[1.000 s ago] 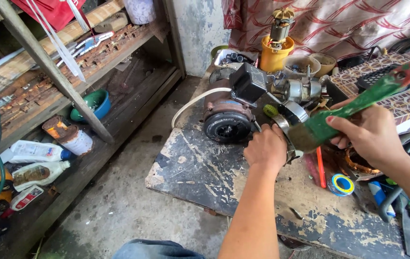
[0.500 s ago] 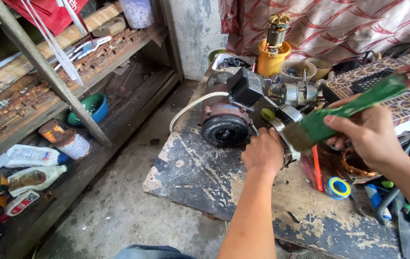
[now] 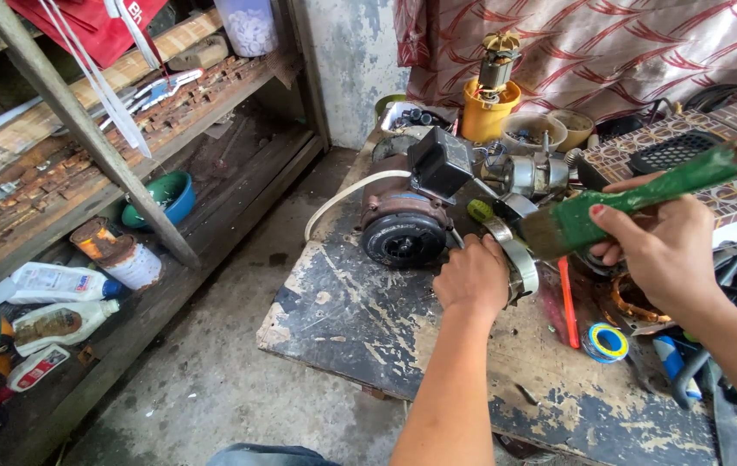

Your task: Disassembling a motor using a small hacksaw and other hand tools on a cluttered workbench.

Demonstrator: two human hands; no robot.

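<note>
Your left hand [image 3: 472, 278] is closed on a metal ring [image 3: 517, 259] at the front of the worn, paint-scraped workbench [image 3: 360, 319], fingers curled around its near edge. Your right hand [image 3: 666, 250] is clenched around the handle of a green paintbrush [image 3: 636, 200], whose bristles sit just above the ring. Just beyond your left hand lies the rusty electric motor [image 3: 403, 220], black end cap facing you, a black box [image 3: 440, 164] on top and a white cable [image 3: 343, 197] curving off its left side. A roll of blue-and-yellow tape [image 3: 607, 342] lies right of the ring. Farther back stands a yellow tub [image 3: 488, 116] holding an armature.
</note>
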